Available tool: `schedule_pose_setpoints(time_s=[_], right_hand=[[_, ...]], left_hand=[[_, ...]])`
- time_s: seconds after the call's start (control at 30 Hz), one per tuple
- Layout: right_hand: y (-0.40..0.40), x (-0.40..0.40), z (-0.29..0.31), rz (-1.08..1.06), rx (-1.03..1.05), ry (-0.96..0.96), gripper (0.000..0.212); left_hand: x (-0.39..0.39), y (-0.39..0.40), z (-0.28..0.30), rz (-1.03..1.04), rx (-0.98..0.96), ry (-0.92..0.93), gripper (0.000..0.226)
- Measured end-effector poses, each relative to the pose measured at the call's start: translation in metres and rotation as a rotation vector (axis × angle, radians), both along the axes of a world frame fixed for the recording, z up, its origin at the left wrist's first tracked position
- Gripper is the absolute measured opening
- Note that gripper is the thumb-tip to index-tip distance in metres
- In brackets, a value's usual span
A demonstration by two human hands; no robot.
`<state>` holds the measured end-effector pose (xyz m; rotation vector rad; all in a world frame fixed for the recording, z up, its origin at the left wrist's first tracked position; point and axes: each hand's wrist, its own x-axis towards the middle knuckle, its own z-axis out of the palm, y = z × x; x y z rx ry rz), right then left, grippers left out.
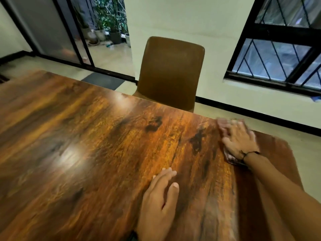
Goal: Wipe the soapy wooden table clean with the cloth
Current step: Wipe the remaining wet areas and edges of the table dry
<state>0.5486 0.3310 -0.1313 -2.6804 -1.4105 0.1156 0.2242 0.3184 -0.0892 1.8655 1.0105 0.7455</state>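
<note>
Left hand (159,197) flat, released, on glossy wood surface (86,136); right hand (238,140) pressing blurred reddish cloth (224,126), right of frame.

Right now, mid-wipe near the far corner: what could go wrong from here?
1. The right hand presses the cloth flat close to the table edge; a longer stroke could push the cloth off onto the floor.
2. The left hand rests flat on the glossy top; if that patch is wet, it may slip or leave smears.
3. The chair is tucked close, so drips could reach it.
</note>
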Motion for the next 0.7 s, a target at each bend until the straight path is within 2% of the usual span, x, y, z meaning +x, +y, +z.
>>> schedule_pose_setpoints(time_s=[0.17, 0.23, 0.3, 0.37, 0.47, 0.5, 0.6, 0.7], right_hand=[[0.111, -0.109, 0.001, 0.323, -0.082, 0.006, 0.056], [0.117, -0.141, -0.002, 0.507, -0.124, 0.014, 0.058], [0.099, -0.136, -0.002, 0.623, -0.163, 0.034, 0.061], [0.069, -0.095, -0.001, 0.508, -0.166, 0.047, 0.063], [0.034, -0.020, 0.006, 0.094, -0.181, 0.001, 0.062], [0.040, -0.010, 0.006, 0.027, -0.183, -0.015, 0.061], [0.098, -0.033, -0.001, 0.017, -0.166, -0.044, 0.055], [0.177, -0.098, -0.004, 0.187, -0.107, -0.074, 0.058]], left_hand=[[-0.001, 0.050, 0.019, -0.015, 0.016, 0.061, 0.027], [-0.004, 0.064, 0.021, -0.029, 0.024, 0.040, 0.027], [-0.009, 0.082, 0.019, -0.041, 0.029, 0.032, 0.027], [-0.012, 0.099, 0.013, -0.027, 0.007, 0.008, 0.027], [-0.017, 0.118, 0.007, 0.006, 0.003, -0.032, 0.028], [-0.019, 0.124, 0.004, 0.021, 0.010, -0.045, 0.028], [-0.023, 0.136, -0.003, 0.027, -0.016, -0.058, 0.028], [-0.032, 0.138, -0.007, 0.020, 0.009, -0.040, 0.028]])
